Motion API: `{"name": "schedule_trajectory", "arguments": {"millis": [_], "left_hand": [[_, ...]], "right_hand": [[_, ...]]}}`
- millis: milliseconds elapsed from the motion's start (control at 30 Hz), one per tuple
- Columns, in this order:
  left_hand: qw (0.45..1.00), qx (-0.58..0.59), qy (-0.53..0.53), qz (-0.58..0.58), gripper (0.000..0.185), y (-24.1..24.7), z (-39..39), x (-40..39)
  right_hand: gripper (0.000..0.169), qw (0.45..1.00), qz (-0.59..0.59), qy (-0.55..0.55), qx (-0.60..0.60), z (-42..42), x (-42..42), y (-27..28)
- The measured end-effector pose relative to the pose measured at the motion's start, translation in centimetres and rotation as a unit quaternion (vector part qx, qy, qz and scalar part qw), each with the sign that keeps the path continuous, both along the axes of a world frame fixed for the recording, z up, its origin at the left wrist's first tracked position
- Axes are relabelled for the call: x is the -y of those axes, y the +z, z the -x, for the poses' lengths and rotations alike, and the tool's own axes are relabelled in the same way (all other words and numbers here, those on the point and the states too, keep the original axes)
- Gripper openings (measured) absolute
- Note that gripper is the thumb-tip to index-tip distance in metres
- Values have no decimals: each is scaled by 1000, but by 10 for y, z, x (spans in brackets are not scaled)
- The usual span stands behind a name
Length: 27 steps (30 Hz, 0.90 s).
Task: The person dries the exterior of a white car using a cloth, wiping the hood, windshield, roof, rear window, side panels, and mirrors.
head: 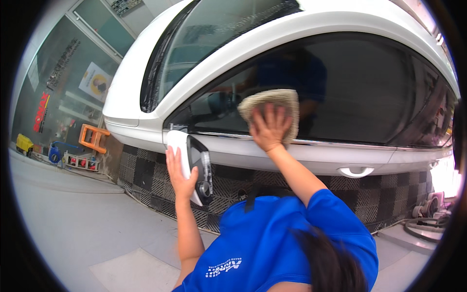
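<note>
A white car [219,51] stands side-on before me. My right hand [270,127] lies with fingers spread on a beige cloth [292,100], pressing it flat against the dark front side window [350,91] near its lower edge. The cloth and hand look slightly blurred. My left hand [181,173] rests against the white housing of the side mirror [178,146], its fingers on the shell and its thumb near the mirror's dark edge. Below the window run a bright trim strip and a white door handle [355,171].
Black and grey grid floor tiles [226,182] lie beside the car. At the left are an orange stool [94,138], a yellow machine [24,143], a blue reel [54,154] and a rack with bottles [81,161]. A coiled hose [425,228] lies at the right.
</note>
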<state>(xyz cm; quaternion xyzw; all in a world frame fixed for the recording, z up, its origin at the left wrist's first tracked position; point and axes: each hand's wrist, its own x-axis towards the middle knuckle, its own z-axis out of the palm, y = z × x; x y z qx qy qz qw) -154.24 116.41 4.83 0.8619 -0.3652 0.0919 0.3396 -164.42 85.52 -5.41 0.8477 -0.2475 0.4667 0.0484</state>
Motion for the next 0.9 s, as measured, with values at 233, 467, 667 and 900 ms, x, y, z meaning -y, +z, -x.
{"name": "schedule_trajectory", "arguments": {"millis": [233,467,667,900], "left_hand": [[1000,3,-7,-6,84,-11,-5,1],[1000,6,-6,-17,79,-12,-2,0],[1000,7,-9,2,77,-8,-1,-2],[999,35,-16,11,65,-6,-5,8]], "right_hand": [[64,904,-53,391,-164,-141,-99,-32],[70,939,-74,299,-155,-16,-48,-53],[55,975,-140,-37,-168,255,89,-26],[76,889,-170,-425,22,363,169,-85]]}}
